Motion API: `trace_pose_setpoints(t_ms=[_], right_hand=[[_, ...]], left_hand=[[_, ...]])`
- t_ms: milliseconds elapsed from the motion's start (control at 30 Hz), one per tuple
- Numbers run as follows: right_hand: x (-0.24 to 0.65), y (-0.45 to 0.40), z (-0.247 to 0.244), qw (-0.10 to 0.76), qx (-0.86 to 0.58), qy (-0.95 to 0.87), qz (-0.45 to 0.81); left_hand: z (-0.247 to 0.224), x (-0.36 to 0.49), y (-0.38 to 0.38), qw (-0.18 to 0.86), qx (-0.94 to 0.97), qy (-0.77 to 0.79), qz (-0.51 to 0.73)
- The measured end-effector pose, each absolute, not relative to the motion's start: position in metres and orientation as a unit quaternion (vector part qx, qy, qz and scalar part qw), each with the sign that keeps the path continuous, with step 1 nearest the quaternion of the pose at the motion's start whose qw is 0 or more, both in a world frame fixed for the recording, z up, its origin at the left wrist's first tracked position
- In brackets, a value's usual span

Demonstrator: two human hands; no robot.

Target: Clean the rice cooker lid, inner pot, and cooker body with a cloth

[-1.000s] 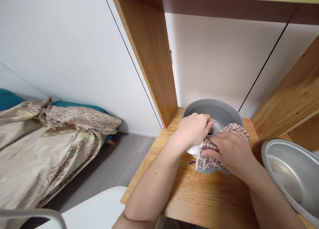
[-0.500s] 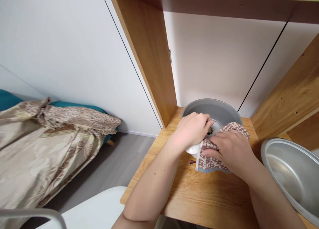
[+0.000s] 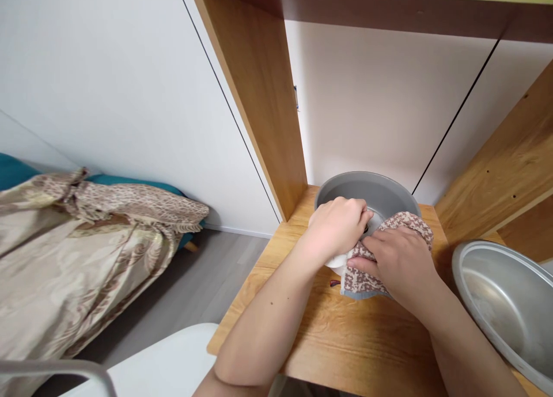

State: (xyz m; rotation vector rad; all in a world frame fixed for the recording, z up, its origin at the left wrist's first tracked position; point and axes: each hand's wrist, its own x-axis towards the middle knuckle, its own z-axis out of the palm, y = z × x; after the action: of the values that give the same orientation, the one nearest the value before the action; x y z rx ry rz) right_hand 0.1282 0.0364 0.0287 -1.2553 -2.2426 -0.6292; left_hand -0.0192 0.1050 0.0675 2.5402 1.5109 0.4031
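A round grey pot (image 3: 367,184) stands on the wooden desk (image 3: 363,339) near the wall. Over its near left side, my left hand (image 3: 341,224) has its fingers curled; a small dark round part shows beside them, and what they grip is hidden. My right hand (image 3: 401,259) presses a brown and cream patterned cloth (image 3: 360,276) with a grey-blue edge against the pot's near right side. Below my left hand a piece of white (image 3: 337,262) shows. A small dark red loop (image 3: 334,283) lies by the cloth.
A large silver oval basin (image 3: 501,305) rests at the right. Wooden uprights (image 3: 268,114) flank the desk beneath an overhead shelf (image 3: 389,8). A white chair (image 3: 164,362) is at the lower left; beyond it, a patterned cover (image 3: 86,259) drapes over teal furniture.
My left hand has shifted slightly right and down, covering more of the small dark round part. My right hand and the cloth have barely moved.
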Motion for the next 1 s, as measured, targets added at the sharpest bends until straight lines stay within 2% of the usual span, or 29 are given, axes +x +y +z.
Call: trace_pose_setpoints(t_ms=[200,567,1000], right_hand=[[0.121,0.036,0.025,0.266,-0.470,-0.807,-0.237],[0.144,0.035,0.039,0.188,-0.469,-0.854,-0.121],[0.122,0.036,0.025,0.250,-0.475,-0.818,-0.209]], left_hand=[[0.069,-0.020,0.105,0.088,0.847,0.507,0.130],[0.069,-0.024,0.107,0.091,0.854,0.495,0.131],[0.071,-0.020,0.104,0.094,0.847,0.510,0.120]])
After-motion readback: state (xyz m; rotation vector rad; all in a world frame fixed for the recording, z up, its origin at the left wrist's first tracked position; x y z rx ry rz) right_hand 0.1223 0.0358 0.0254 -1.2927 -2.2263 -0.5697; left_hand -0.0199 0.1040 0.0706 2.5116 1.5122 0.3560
